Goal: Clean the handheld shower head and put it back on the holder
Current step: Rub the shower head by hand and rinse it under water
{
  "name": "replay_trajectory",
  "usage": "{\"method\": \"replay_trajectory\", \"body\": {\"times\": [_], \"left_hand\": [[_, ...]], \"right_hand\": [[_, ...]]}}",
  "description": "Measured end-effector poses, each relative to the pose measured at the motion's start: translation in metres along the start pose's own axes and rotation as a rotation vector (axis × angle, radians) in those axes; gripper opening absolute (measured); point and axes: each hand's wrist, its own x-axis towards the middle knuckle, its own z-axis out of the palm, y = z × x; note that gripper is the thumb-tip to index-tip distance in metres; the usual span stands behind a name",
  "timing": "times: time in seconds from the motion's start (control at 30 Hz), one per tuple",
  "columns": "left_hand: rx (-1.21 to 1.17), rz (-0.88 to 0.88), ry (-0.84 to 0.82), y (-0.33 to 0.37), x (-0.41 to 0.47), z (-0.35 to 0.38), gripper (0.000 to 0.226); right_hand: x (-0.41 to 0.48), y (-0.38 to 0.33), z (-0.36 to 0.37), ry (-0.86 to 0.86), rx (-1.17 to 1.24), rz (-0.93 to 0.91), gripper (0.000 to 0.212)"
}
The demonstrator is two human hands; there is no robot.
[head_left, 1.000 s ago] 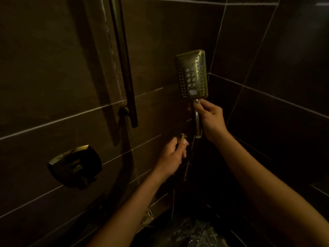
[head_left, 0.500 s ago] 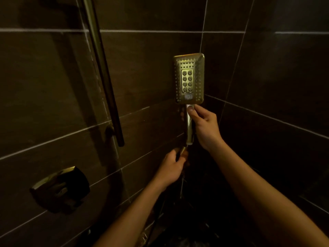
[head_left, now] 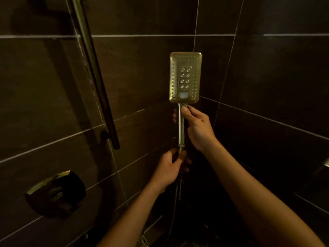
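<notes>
The shower head (head_left: 185,77) stands upright before the far corner (head_left: 222,86), its face toward the camera. The right hand (head_left: 197,130) wraps its fingers round the upper handle (head_left: 181,129). The left hand (head_left: 169,168) pinches the nut (head_left: 180,150) of the hose (head_left: 176,193) below. The head looks rigid, metallic, likely slick and top-heavy, so the slim handle is the sound hold.

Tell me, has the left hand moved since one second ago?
Yes. Against the wall bar, the left hand has moved right, bringing the hose end under the shower handle.
</notes>
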Motion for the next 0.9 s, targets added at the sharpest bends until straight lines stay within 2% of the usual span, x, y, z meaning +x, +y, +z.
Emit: {"method": "replay_trajectory", "body": {"times": [0.17, 0.33, 0.43, 0.57, 0.67, 0.8, 0.9], "left_hand": [[-0.132, 0.085, -0.065, -0.006, -0.01, -0.001, 0.01], [-0.161, 0.172, -0.101, -0.007, -0.017, 0.0, 0.01], [-0.15, 0.195, -0.047, -0.01, -0.021, 0.007, 0.007], [-0.08, 0.211, 0.134, -0.015, -0.022, 0.013, 0.006], [-0.047, 0.183, 0.152, -0.017, -0.024, 0.013, 0.009], [-0.077, 0.182, 0.095, -0.015, -0.028, 0.004, 0.009], [-0.073, 0.206, 0.083, -0.011, -0.032, -0.001, 0.007]], "right_hand": [[-0.007, -0.011, -0.005, -0.054, 0.176, 0.09, 0.022], [-0.019, -0.023, -0.004, -0.134, 0.242, 0.117, 0.021], [-0.027, -0.023, 0.002, -0.095, 0.168, 0.052, 0.023], [-0.037, -0.014, 0.012, 0.069, -0.029, -0.109, 0.024], [-0.042, -0.008, 0.015, 0.075, -0.103, -0.145, 0.027], [-0.044, -0.014, 0.019, -0.084, 0.046, -0.032, 0.03], [-0.043, -0.021, 0.019, -0.149, 0.158, 0.102, 0.041]]}}
